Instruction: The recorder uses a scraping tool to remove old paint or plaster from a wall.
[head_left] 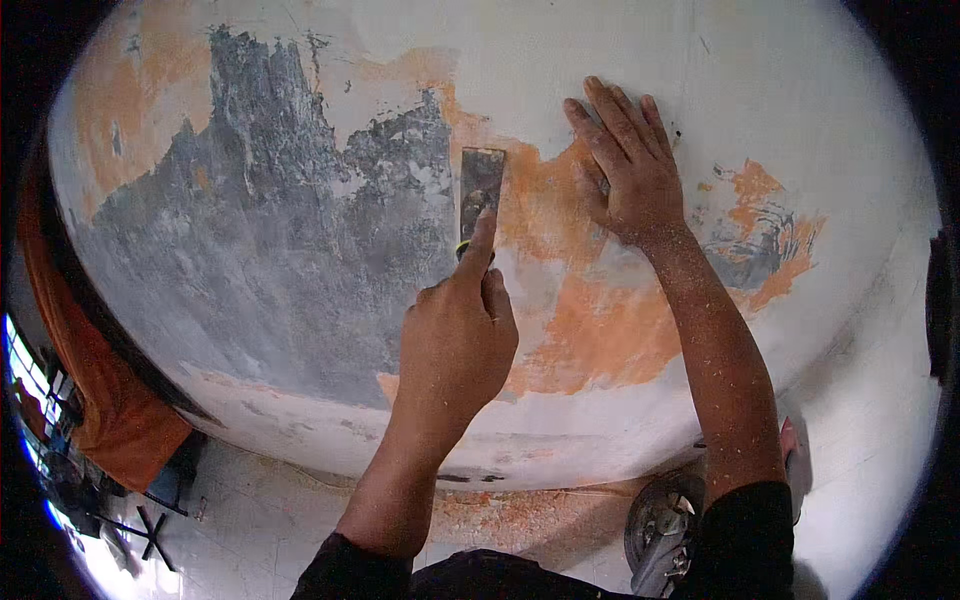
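Note:
My left hand (460,335) grips a scraper by its handle, the index finger stretched along the metal blade. The flat scraper blade (482,180) points up and lies against the wall, at the border between bare grey plaster (300,250) and a patch of orange paint (550,205). Most of the scraper's handle is hidden in my fist. Up and to the right, my right hand (630,165) is laid on the pale wall (520,60) with fingers spread and nothing in it. Specks of dust cover the right forearm.
Another scraped spot (755,245) shows right of my right forearm. Orange flakes (510,515) litter the floor below the wall. By my right elbow stands a dark round object with metal parts (665,530). At the left hang orange-brown cloth (125,430) and a black stand's foot (150,535).

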